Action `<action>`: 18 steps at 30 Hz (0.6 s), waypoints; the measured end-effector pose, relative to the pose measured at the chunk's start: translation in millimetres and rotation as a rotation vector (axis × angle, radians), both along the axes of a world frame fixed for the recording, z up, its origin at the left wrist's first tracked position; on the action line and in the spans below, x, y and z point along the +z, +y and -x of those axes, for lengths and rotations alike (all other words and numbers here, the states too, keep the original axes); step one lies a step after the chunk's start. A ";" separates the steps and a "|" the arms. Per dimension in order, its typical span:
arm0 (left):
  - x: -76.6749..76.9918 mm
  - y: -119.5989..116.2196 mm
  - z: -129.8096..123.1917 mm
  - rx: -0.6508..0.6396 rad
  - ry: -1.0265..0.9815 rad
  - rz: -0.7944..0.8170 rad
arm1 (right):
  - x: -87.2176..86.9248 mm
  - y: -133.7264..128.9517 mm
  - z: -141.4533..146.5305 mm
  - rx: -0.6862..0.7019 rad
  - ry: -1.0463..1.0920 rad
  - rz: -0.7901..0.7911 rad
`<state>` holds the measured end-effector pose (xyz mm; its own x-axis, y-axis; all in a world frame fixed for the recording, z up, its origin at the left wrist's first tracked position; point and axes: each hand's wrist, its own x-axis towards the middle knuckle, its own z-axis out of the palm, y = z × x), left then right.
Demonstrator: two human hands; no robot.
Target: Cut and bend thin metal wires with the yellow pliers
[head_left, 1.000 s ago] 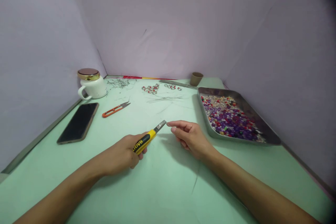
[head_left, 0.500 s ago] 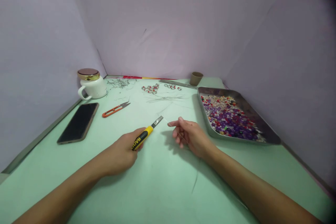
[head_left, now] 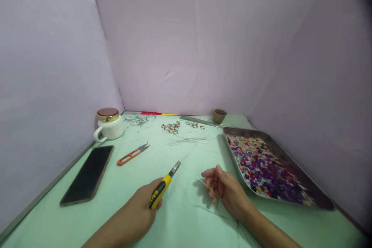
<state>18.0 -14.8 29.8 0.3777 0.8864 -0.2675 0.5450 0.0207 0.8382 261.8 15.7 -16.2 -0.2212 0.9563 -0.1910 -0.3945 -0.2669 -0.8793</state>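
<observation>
My left hand (head_left: 141, 209) is wrapped round the yellow and black handle of a utility knife (head_left: 162, 189), its metal tip pointing up and away to the right. To the right, my right hand (head_left: 225, 190) is pinched on a thin pale wire (head_left: 207, 187) whose free end sticks out to the left past the fingers. The knife tip and the wire end are apart. Other thin strands trail on the table below my right wrist. Farther left lies a pair of orange thread snips (head_left: 132, 155).
On the right, a metal tray (head_left: 290, 202) holds many mixed beads (head_left: 267, 166). Red-and-clear beaded pieces (head_left: 171, 127) and loose wires (head_left: 190, 139) lie mid-table. At left are a phone (head_left: 88, 174) and a lidded white mug (head_left: 112, 128); a brown cup (head_left: 219, 116) stands at the back.
The view has tilted up, so the table sits lower in the picture. My right hand and its wire have moved away from the knife tip, widening the gap. Both grips remain.
</observation>
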 end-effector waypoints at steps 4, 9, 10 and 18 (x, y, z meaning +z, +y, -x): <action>-1.2 1.3 0.8 0.040 0.022 0.017 | -1.3 0.8 1.6 0.008 -0.029 0.039; 5.7 1.4 -0.9 0.033 0.065 0.045 | -0.6 0.8 4.8 0.020 -0.074 0.027; 7.6 0.8 -1.4 0.017 0.067 0.017 | 0.7 0.1 5.3 0.024 -0.083 0.021; 7.7 -6.1 -6.8 -0.073 0.114 -0.119 | 2.4 -2.9 1.7 0.076 -0.120 -0.062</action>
